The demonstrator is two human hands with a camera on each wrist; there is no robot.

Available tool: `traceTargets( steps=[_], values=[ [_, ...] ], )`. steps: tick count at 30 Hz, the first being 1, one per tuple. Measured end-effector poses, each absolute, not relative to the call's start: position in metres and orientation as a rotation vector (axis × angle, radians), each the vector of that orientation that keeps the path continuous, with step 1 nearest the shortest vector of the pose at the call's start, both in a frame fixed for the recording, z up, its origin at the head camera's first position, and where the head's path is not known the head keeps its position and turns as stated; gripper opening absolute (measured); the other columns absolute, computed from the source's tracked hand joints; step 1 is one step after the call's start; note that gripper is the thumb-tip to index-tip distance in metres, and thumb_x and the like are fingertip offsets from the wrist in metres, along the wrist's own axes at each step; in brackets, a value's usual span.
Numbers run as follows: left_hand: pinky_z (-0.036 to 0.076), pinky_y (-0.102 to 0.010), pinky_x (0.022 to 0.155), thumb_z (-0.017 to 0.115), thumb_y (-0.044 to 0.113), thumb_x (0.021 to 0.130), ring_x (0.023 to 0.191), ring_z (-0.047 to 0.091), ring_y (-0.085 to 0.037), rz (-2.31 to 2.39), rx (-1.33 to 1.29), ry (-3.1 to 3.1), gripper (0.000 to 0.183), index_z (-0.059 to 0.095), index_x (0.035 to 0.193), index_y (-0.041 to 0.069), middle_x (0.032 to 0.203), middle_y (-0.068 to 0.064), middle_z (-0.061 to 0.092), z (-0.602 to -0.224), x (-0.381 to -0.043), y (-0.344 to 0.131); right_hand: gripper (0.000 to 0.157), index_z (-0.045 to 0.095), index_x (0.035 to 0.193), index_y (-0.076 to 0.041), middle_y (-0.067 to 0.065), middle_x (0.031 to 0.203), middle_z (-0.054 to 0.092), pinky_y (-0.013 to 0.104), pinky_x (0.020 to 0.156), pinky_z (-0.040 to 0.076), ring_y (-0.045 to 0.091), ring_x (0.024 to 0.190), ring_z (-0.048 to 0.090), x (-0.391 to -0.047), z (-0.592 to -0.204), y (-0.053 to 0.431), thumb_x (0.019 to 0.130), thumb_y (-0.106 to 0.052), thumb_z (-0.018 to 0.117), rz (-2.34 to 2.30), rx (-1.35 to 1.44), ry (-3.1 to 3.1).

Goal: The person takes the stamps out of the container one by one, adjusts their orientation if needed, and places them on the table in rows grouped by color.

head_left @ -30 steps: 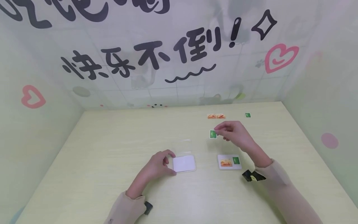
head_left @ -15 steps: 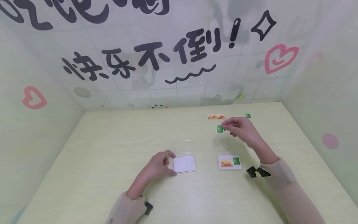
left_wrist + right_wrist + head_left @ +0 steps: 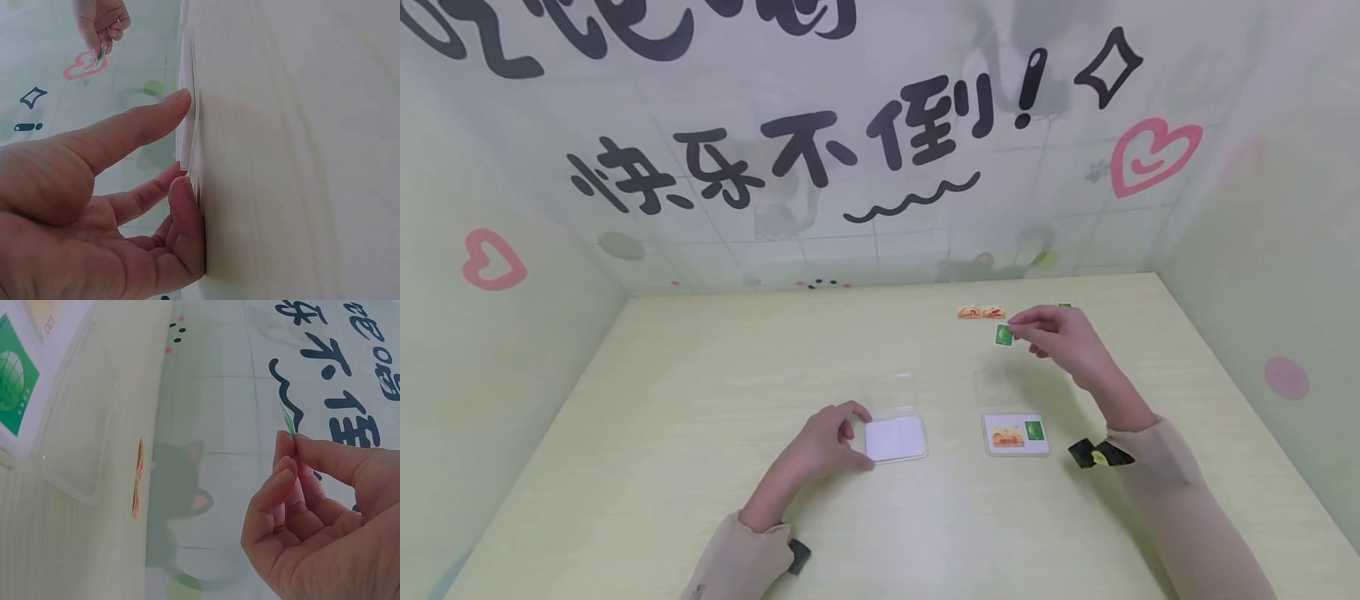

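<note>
My left hand [image 3: 823, 442] grips a shallow clear case [image 3: 925, 452] by its left side, thumb at the near corner and forefinger at the far one. A blank white card [image 3: 895, 439] fills the case, and its transparent lid lies opened behind. Raised over the table, my right hand [image 3: 1063, 346] pinches a green stamp [image 3: 1003, 335] by its edge between thumb and forefinger. The right wrist view shows this stamp [image 3: 287, 419] edge-on and slightly bent. To the right, a second clear case [image 3: 1017, 454] holds a white card bearing an orange stamp [image 3: 1007, 437] and a green stamp [image 3: 1034, 430].
Two orange stamps [image 3: 981, 312] lie side by side near the back of the table [image 3: 700, 375]. Another green stamp [image 3: 1064, 305] is mostly hidden behind my right hand. The second case's clear lid [image 3: 78, 419] lies opened behind it. Printed walls enclose the back and both sides.
My right hand has moved right and back, carrying the green stamp, and now covers most of the far green stamp. My left hand stays at its case.
</note>
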State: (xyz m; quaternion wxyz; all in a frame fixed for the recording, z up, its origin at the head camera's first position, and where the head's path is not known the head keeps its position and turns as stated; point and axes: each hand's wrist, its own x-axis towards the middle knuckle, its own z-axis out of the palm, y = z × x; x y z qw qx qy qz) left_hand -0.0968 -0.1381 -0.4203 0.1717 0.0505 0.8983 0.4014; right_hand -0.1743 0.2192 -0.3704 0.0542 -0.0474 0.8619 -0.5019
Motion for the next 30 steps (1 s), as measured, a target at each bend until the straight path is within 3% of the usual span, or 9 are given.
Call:
traceTargets(
  steps=[8,17,30],
  values=[
    [0.041,-0.032,0.07,0.093,0.0,0.072,0.079,0.05,-0.021,1.145,0.153,2.548,0.055,0.068,0.12,0.009,0.091,-0.007,0.055,-0.421,-0.097,-0.139,0.03,0.068,0.125,0.008,0.008,0.104,0.074,0.025,0.074,0.055,0.013,0.077,0.061,-0.177,-0.37,0.225,0.105,-0.015,0.065,-1.529,-0.113,2.626],
    [0.042,-0.032,0.07,0.093,0.0,0.073,0.081,0.051,-0.021,1.142,0.147,2.547,0.055,0.068,0.121,0.008,0.092,-0.007,0.055,-0.421,-0.097,-0.139,0.032,0.067,0.127,0.008,0.017,0.112,0.073,0.025,0.077,0.056,0.014,0.081,0.062,-0.182,-0.371,0.234,0.106,-0.016,0.064,-1.512,-0.099,2.657],
    [0.042,-0.032,0.07,0.092,0.0,0.073,0.081,0.051,-0.021,1.149,0.151,2.539,0.055,0.067,0.121,0.008,0.092,-0.007,0.055,-0.419,-0.097,-0.138,0.032,0.067,0.126,0.009,0.004,0.104,0.072,0.024,0.076,0.055,0.014,0.081,0.062,-0.187,-0.375,0.243,0.106,-0.015,0.065,-1.507,-0.113,2.662]
  ],
)
